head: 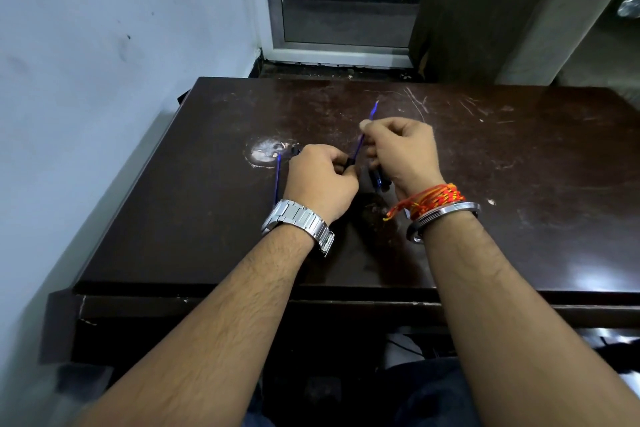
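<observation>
A thin blue pen refill (360, 142) runs slanted between my two hands above the dark wooden table (519, 156). My right hand (403, 152) pinches its upper part, and the tip sticks out past my fingers. My left hand (320, 177) grips a small black piece at the refill's lower end. A second blue refill (277, 178) lies on the table just left of my left hand. A dark blue pen body (379, 178) lies under my right hand, partly hidden by it.
A white wall runs along the table's left side. Behind the table is a metal-framed door and a dark wooden panel. A white worn patch (265, 151) marks the tabletop beside my left hand. Scratches cover the far right surface.
</observation>
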`<action>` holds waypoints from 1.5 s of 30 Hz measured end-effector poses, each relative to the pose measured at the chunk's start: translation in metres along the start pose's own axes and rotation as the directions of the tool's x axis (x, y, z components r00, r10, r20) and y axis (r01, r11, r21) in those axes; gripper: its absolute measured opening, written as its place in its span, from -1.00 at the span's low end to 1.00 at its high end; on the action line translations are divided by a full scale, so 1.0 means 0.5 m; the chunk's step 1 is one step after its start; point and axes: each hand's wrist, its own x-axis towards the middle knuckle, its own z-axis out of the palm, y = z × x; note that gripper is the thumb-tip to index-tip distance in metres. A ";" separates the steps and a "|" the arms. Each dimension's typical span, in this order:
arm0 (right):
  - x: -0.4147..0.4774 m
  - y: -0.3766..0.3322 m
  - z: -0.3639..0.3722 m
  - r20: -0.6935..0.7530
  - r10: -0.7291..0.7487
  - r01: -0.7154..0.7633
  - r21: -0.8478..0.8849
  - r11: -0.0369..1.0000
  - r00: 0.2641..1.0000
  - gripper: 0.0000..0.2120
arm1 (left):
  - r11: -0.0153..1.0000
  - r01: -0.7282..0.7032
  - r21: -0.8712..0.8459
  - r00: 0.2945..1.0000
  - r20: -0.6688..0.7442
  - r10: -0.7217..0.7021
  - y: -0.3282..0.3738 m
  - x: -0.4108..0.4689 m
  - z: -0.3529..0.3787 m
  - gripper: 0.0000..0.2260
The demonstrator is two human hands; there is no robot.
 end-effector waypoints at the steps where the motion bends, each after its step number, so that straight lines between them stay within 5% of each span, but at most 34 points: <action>1: 0.001 -0.002 -0.003 -0.042 -0.027 0.029 0.050 0.998 0.999 -0.78 | 1.000 -0.004 0.009 1.000 0.014 0.004 0.000 -0.001 0.001 -0.92; 7: 0.005 -0.015 -0.018 -0.256 -0.186 0.234 0.172 0.957 0.949 -0.89 | 0.997 0.041 0.068 0.993 0.105 -0.048 -0.005 -0.001 0.008 -0.95; 22: 0.009 -0.015 -0.049 -0.270 -0.223 0.109 -0.381 0.918 0.937 -0.84 | 0.994 0.104 0.044 0.995 0.006 -0.104 0.001 0.000 0.005 -0.91; 31: 0.014 -0.001 -0.076 -0.160 0.012 -0.120 -0.687 0.716 0.987 -0.85 | 0.991 0.128 0.025 0.992 0.011 -0.129 0.007 -0.002 0.004 -0.94; 45: 0.011 -0.003 -0.074 -0.123 0.113 -0.167 -0.700 0.695 0.986 -0.77 | 0.990 0.143 0.013 0.988 0.051 -0.143 -0.001 0.002 0.007 -0.92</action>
